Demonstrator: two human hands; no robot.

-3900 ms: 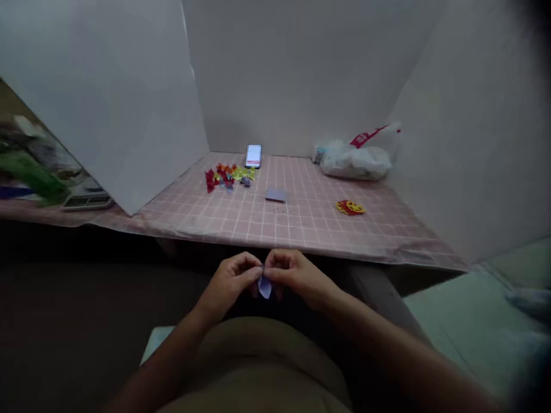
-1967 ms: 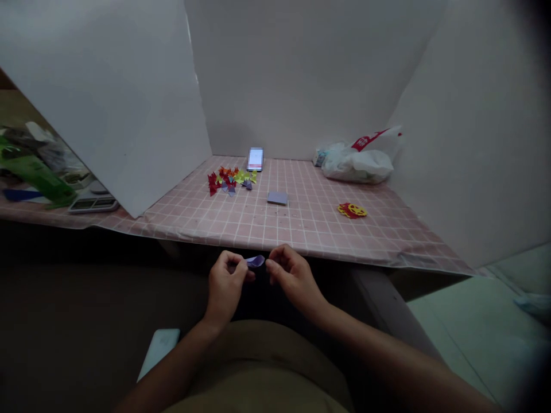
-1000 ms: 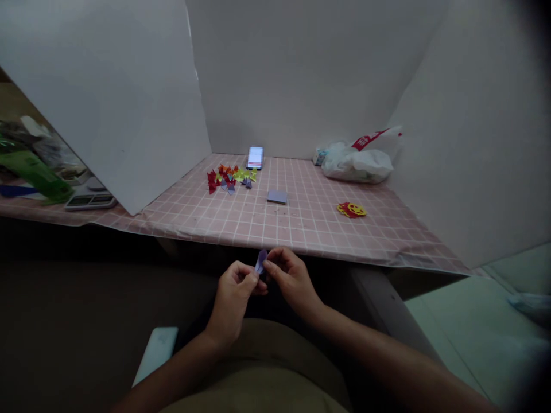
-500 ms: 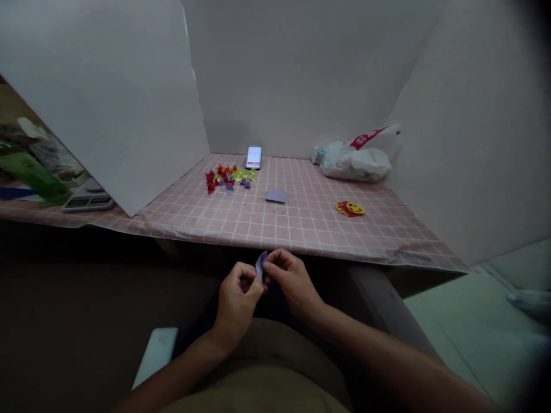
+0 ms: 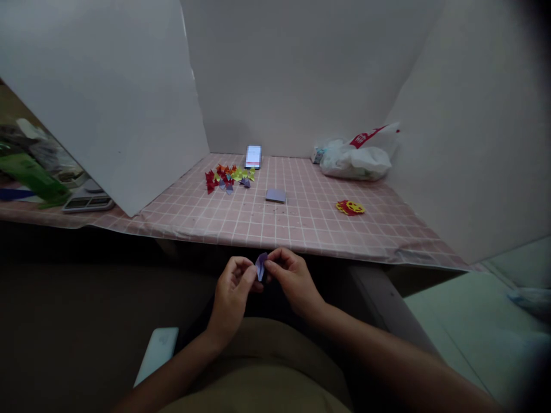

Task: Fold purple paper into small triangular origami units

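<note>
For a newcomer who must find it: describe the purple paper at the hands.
Find the pink checked table, then look just below its near edge. There, between the fingertips of the left hand and right hand, is a small folded purple paper. Unlike the flat purple square and the purple pieces in the colourful cluster, it is off the table.

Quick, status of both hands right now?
Left hand: fingers curled beside the purple paper; whether it grips cannot be told.
Right hand: closed, pinching the purple paper.
</note>
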